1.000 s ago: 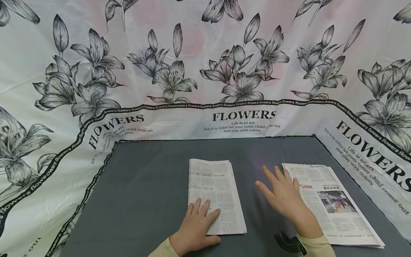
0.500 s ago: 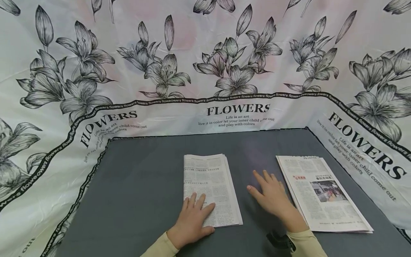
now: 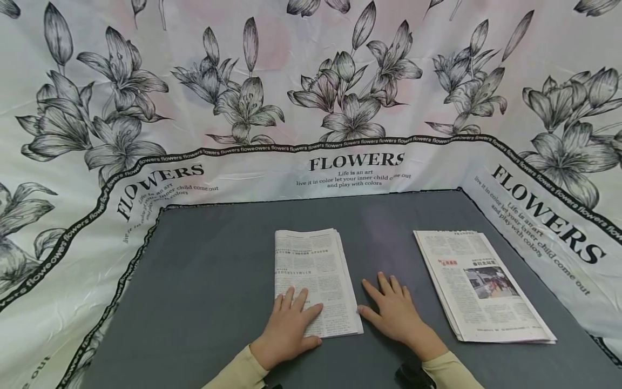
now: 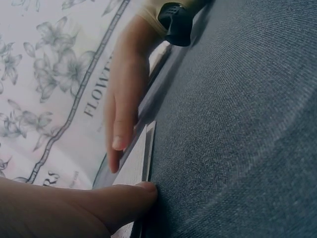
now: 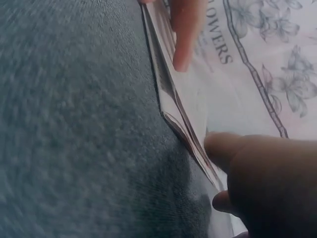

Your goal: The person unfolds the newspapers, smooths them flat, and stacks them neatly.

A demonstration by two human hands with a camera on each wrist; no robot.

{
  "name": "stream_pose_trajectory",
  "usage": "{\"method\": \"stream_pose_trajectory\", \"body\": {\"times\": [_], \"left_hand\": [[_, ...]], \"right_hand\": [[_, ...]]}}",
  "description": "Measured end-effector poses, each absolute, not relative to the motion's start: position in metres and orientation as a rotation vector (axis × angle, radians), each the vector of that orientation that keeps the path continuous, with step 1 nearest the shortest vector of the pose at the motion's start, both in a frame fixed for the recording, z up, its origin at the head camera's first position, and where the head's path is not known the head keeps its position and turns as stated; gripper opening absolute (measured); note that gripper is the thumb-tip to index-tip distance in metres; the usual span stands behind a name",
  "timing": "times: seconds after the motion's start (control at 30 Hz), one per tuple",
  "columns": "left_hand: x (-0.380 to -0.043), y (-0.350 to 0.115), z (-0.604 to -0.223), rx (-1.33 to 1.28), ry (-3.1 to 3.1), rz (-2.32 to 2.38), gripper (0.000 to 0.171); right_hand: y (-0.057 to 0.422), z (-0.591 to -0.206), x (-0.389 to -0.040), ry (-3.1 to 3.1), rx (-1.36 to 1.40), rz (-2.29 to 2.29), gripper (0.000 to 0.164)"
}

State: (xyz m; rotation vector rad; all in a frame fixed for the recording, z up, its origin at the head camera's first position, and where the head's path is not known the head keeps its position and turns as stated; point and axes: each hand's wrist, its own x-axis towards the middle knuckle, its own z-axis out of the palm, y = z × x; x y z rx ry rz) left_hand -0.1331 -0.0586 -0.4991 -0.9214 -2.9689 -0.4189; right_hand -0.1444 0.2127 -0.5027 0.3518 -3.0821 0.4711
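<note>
The left hand (image 3: 286,329) rests on the folded newspaper (image 3: 318,265) at its 7 o'clock, fingers spread apart. This paper lies near the middle of the grey bench (image 3: 209,270). It should be light and floppy, easy to crease or tear, and its sheets may slide. Pinch all the layers at the 3 o'clock edge. The right hand (image 3: 400,321) is at 4 o'clock, fingers apart; I can't tell if its thumb touches. Another newspaper (image 3: 476,313) lies at 3 o'clock.
</note>
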Motion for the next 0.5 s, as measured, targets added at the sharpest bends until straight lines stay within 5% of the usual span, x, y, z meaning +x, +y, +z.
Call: {"method": "stream_pose_trajectory", "body": {"times": [0.5], "left_hand": [[-0.1371, -0.0628, -0.4922, -1.032, -2.9, -0.452, 0.048]], "right_hand": [[0.2092, -0.5094, -0.1463, -3.076, 0.311, 0.442, 0.063]]}}
